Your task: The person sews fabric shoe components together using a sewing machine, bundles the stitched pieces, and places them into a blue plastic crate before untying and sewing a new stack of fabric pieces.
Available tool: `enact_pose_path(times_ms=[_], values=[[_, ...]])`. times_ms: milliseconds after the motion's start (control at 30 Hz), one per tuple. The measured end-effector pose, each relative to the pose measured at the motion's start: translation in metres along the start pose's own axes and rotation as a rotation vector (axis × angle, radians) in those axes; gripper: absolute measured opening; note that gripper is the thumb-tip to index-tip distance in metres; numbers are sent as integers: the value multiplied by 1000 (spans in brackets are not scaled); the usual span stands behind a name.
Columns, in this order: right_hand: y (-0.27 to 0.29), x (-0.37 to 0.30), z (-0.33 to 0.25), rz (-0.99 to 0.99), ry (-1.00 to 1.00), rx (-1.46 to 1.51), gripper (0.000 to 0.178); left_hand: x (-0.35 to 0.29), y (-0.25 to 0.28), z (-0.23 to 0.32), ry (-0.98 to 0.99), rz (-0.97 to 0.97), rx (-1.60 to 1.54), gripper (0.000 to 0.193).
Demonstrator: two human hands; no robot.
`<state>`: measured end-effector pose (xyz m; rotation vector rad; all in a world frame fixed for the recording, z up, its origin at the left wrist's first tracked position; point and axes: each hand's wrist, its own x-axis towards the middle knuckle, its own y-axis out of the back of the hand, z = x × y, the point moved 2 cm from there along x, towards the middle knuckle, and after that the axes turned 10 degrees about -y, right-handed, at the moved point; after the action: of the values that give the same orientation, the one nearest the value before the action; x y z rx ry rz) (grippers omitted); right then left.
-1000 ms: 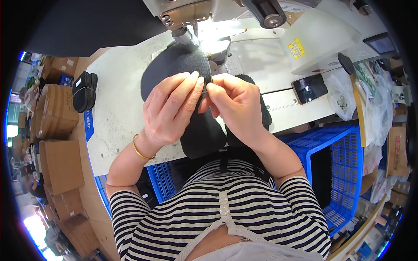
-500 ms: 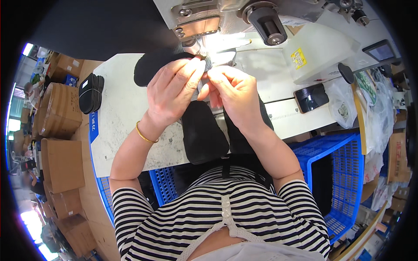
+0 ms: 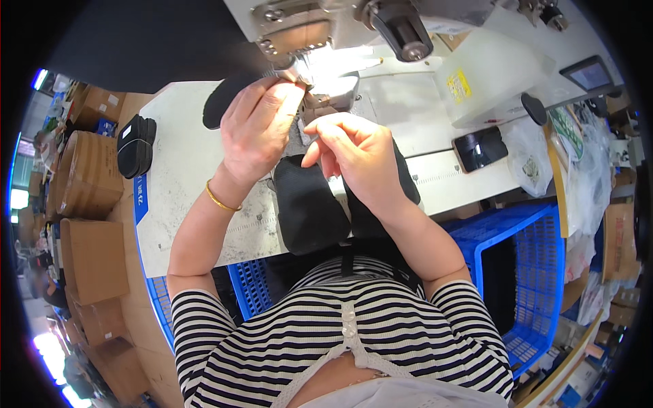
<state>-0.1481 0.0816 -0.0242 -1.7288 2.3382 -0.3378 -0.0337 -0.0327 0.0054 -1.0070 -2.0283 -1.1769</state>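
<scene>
My left hand (image 3: 262, 126) is at the sewing machine (image 3: 299, 37), its fingertips pinched by the needle area on a black fabric piece (image 3: 216, 107). Most of that piece lies behind the hand, and its rounded end shows at the left. Just right of it, my right hand (image 3: 357, 149) hovers with fingers curled and thumb and forefinger close together; whatever is in them, if anything, is hidden. Below the hands, two black rounded padded pieces (image 3: 309, 211) lie at the table's front edge, one partly behind my right forearm.
A banded stack of black pieces (image 3: 136, 146) lies on the white table (image 3: 180, 183) at the left. Right of the machine are a phone (image 3: 480, 148) and a clear plastic bag (image 3: 529, 160). A blue crate (image 3: 537, 285) stands low right; cardboard boxes (image 3: 94, 262) line the left.
My right hand has come away from my left, slightly down and toward me. My left hand stays at the fabric by the needle. The whole view has shifted a little.
</scene>
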Motion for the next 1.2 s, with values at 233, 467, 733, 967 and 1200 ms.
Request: enact_pose_path(times_ms=[233,467,733,967,1200], values=[[-3,-3,4,-28,-17,-18,18,4,2,5,26,-26,21,33],[-2,-3,5,-37,-20,-17,17,2,-2,11,156,-144,-5,36],[-13,-1,4,118,180,-125,18,-39,15,-25,-51,-132,10,39],[-12,-8,15,72,171,-375,13,16,47,26,136,-265,-129,40],[-13,-20,7,74,110,-197,17,26,49,61,177,-269,51,37]])
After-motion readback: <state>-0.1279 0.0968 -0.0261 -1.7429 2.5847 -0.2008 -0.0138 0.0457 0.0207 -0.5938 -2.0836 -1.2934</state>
